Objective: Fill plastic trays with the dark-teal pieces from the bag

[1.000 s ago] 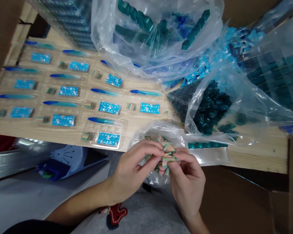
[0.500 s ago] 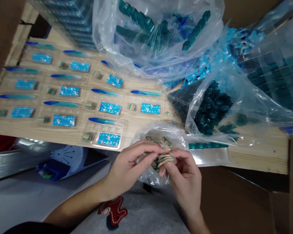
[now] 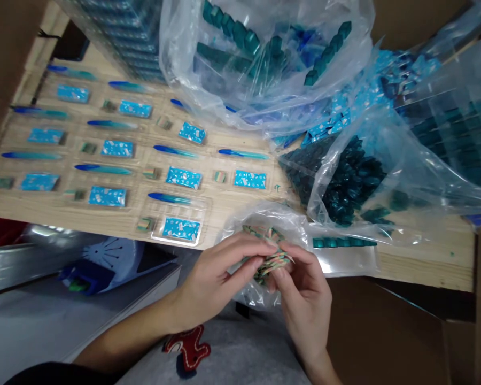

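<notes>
Over a clear plastic bag at the table's front edge, my two hands meet at a small bunch of thin striped pieces in green, pink and tan. My right hand grips the bunch between thumb and fingers. From the left, my left hand pinches at the same bunch with thumb and forefinger; its other fingers are hidden. More such pieces show in the bag just behind my fingertips. Closest on the left is a clear blister tray holding a blue-teal pen, a blue patterned packet and a small striped block.
Several similar filled trays lie in rows leftward. Behind stand a stack of trays and a large plastic bag with teal parts. To the right lie an open bag of dark teal pieces, blue packets and a teal strip.
My fingers have shifted slightly on the striped pieces, which now fan out a little more. The whole view has moved slightly; the trays stay as they were.
</notes>
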Tool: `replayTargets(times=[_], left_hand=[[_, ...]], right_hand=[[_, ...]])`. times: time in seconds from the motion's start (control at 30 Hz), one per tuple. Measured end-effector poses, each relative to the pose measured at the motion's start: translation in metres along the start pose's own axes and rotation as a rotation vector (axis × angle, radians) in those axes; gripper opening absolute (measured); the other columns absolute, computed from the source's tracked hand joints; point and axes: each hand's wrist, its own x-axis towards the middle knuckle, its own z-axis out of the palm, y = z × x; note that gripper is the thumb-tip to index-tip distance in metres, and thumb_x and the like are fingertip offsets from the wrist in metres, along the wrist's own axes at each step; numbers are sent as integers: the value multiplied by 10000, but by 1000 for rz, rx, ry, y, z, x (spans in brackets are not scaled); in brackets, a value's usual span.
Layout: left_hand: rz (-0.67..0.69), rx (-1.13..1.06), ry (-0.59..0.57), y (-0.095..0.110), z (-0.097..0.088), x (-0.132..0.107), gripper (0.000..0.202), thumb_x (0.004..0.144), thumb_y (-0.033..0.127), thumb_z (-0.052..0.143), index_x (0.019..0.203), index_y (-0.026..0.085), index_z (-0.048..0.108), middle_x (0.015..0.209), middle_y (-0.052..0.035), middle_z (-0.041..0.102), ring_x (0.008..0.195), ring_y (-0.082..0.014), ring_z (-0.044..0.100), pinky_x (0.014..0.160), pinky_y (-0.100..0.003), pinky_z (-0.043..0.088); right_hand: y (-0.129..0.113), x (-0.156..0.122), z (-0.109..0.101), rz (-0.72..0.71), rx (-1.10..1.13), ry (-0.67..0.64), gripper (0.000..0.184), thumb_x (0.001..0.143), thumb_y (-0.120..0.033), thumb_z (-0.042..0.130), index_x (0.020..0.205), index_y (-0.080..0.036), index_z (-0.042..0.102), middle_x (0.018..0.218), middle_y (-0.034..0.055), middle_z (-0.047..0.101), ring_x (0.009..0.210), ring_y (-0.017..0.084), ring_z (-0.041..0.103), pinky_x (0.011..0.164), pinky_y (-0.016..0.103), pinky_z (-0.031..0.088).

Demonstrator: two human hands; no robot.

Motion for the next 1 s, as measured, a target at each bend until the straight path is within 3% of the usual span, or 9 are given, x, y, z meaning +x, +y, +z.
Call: replayTargets(times=[0.1, 0.27, 0.43, 0.6, 0.7, 0.8, 1.0], left_hand=[[23, 66, -11, -1, 0, 1, 303, 886, 22, 514, 1086, 223, 620, 1026, -44, 673, 980, -141, 644, 840, -266, 553], [27, 206, 33, -4, 4, 1, 265, 879, 20, 507, 1027, 216, 607, 991, -39, 589, 975, -135, 604, 841, -259, 530], [-2, 241, 70, -2, 9, 2, 208, 879, 31, 507, 999, 195, 555, 959, -27, 603, 927, -123, 603, 827, -238, 511], [2, 276, -52, 5, 2, 5, 314, 913, 58, 476, 1171, 211, 568, 1123, -66, 614, 1079, -166, 576, 927, -310, 495], [33, 173, -108, 9, -5, 3, 318, 948, 133, 475, 1233, 239, 568, 1126, -56, 629, 1063, -148, 602, 915, -271, 515], [88, 217, -117, 9, -6, 1, 402, 949, 193, 502, 1344, 265, 494, 1153, -65, 632, 1096, -163, 606, 923, -293, 530], [246, 337, -81, 5, 1, -1, 490, 974, 143, 422, 1452, 215, 340, 1207, -112, 624, 1169, -192, 570, 972, -368, 517]], right_hand=[[1, -1, -1, -71, -85, 18, 158, 833, -253, 676, 989, -279, 684, 777, -18, 616, 519, 92, 495, 457, 220, 444], [1, -1, -2, -103, -90, 3, 136, 814, -214, 693, 932, -277, 675, 736, -29, 594, 504, 91, 475, 424, 206, 406], [-1, 1, -4, -178, -56, -17, 85, 812, -247, 705, 870, -276, 650, 772, -21, 602, 664, 120, 564, 575, 222, 486], [-3, 3, -7, -229, -47, -7, 91, 825, -232, 695, 892, -283, 661, 789, -7, 616, 762, 147, 598, 628, 249, 496], [-3, 2, -8, -222, -55, -13, 143, 827, -201, 691, 929, -300, 674, 836, -1, 642, 745, 145, 606, 576, 243, 484], [-1, 0, -10, -254, -96, -35, 245, 823, -143, 685, 997, -316, 679, 906, 7, 657, 739, 143, 613, 568, 250, 487], [0, 0, -12, -325, -156, -120, 367, 806, -103, 708, 1094, -327, 667, 964, 3, 671, 765, 137, 608, 583, 246, 489]])
